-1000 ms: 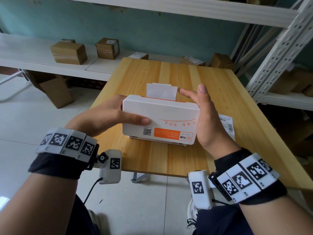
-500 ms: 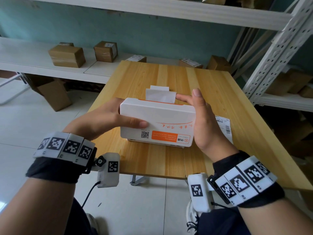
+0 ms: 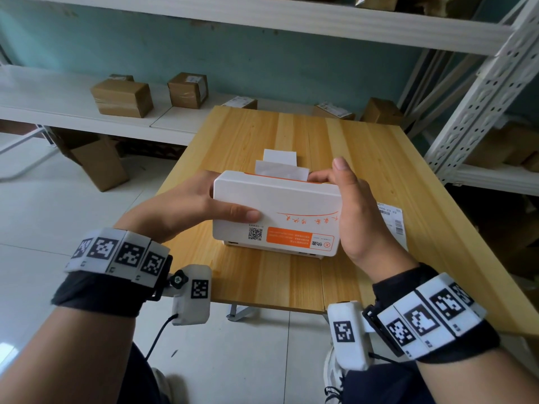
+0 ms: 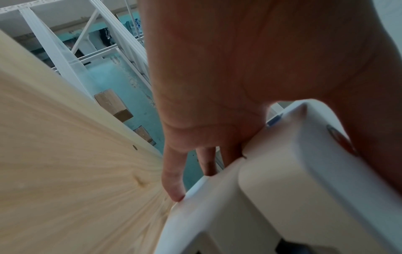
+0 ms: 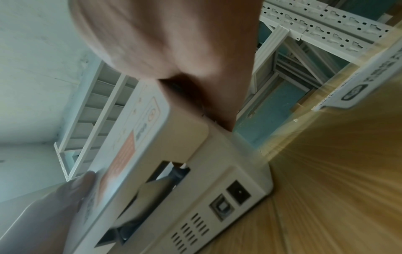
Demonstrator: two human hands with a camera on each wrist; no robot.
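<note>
Though near table [image 3: 379,158] edge, printer [image 3: 280,208] between left hand [image 3: 186,211], right hand [image 3: 358,217].

I am reading very little with certainty here. On the lid of the white printer [image 3: 277,199], I am seeing a black QR code [image 3: 255,233] beside an orange panel [image 3: 288,238] whose white print is coming through too small to read. Above them a line of orange brush-style Chinese characters [image 3: 306,221] is running upside down to me, and a small brand mark [image 3: 320,244] is sitting by the panel. I am not making out either. Near the right edge of the surface [image 3: 262,275], a shipping label [image 3: 395,225] is showing barcodes and tiny print. Black-and-white square markers [image 3: 128,255] are covering both wristbands [image 3: 431,316]. Labels on the cardboard boxes [image 3: 188,90] on the shelf [image 3: 43,97] are coming through as blurs.
</note>
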